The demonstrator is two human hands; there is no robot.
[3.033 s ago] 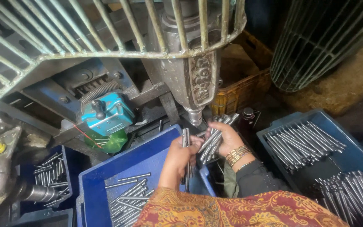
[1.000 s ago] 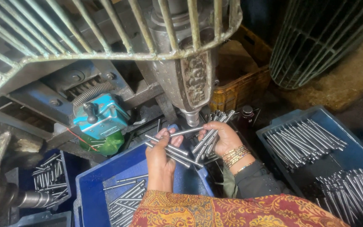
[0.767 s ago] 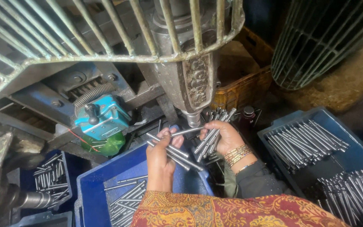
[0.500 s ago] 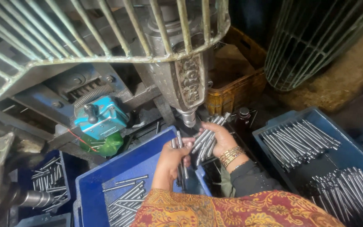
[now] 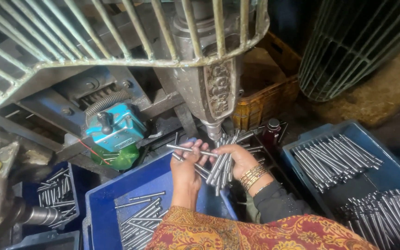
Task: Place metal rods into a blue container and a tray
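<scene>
While a blue crate (image 5: 112, 208) of loose pins sits at near left, the left hand (image 5: 186, 169) reaches forward, fingers pinching two metal rods (image 5: 191, 150) held crosswise under the press head (image 5: 209, 88). Just to its right, the right hand (image 5: 239, 159), bangles at the wrist, is closed around a bundle of rods (image 5: 223, 162) pointing away. At far right, a blue tray (image 5: 394, 171) holds rows of rods on the grimy workshop floor.
</scene>
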